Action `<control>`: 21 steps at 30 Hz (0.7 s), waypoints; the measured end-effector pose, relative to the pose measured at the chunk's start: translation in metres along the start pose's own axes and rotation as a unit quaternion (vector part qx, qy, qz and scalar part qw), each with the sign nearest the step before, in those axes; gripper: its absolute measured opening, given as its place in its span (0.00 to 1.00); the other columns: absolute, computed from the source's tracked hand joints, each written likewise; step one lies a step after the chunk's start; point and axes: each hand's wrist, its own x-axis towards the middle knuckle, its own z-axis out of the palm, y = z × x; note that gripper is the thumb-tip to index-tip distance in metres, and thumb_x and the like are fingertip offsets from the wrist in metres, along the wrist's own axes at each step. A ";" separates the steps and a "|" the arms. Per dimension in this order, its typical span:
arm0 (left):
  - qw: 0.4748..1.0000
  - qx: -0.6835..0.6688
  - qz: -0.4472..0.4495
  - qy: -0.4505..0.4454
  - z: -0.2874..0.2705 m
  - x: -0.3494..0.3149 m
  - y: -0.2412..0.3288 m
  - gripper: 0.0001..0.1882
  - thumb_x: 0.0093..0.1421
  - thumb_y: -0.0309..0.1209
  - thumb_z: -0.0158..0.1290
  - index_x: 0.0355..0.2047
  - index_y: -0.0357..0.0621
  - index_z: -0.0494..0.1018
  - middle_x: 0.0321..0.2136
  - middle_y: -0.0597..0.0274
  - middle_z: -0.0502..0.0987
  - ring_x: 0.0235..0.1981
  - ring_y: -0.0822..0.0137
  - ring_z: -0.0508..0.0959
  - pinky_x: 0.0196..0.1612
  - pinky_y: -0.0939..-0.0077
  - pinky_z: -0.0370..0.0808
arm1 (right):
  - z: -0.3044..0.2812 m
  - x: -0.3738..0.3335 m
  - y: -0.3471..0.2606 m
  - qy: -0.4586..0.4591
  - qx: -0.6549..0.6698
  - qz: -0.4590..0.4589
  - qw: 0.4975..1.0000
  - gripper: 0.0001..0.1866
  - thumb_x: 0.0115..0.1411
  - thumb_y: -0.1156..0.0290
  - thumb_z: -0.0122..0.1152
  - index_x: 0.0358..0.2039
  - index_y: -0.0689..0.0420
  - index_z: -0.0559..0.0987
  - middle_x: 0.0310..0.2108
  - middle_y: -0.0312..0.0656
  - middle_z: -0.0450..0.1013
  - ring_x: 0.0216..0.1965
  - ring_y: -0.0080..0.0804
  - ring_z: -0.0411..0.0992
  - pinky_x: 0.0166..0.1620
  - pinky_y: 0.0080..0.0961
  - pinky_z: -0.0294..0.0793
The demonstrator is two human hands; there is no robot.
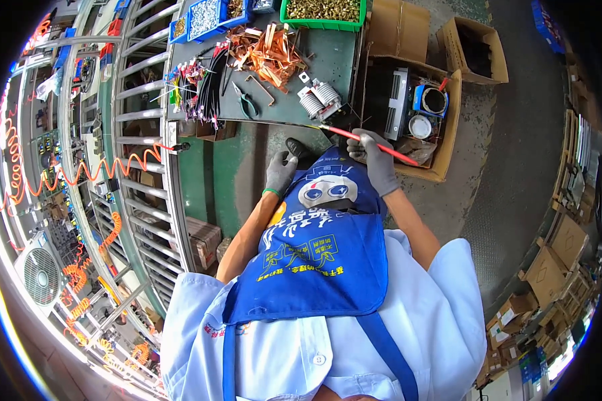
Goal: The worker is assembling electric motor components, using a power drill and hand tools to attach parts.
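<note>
My right hand (374,162), in a grey glove, is closed around a long thin red rod-like piece (341,132). Its pale, metallic-looking tip points left at the table's front edge, and the other end slants down to the right past my fingers. My left hand (280,172), also gloved, hangs in front of the apron with nothing visible in it, fingers slightly bent and apart. On the dark green table (289,115) beyond lie a grey ribbed coil part (320,100), teal-handled pliers (246,103), a bent copper bar (261,89) and a pile of copper strips (271,55).
Bundled wires (211,90) lie on the table's left side. Behind stand blue bins (204,20) and a green bin (324,25) of small brass-coloured parts. Right of the table is a cardboard box (451,144) with devices. A metal roller rack (144,134) runs along the left.
</note>
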 end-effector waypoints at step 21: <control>0.999 0.027 0.025 0.008 0.005 0.001 -0.009 0.26 0.57 0.41 0.56 0.51 0.37 0.72 0.48 0.43 0.76 0.48 0.52 0.78 0.51 0.63 0.73 | 0.002 0.009 0.005 0.004 0.062 -0.066 0.996 0.15 0.66 0.71 0.46 0.45 0.63 0.78 0.34 0.43 0.78 0.32 0.26 0.77 0.37 0.21 0.78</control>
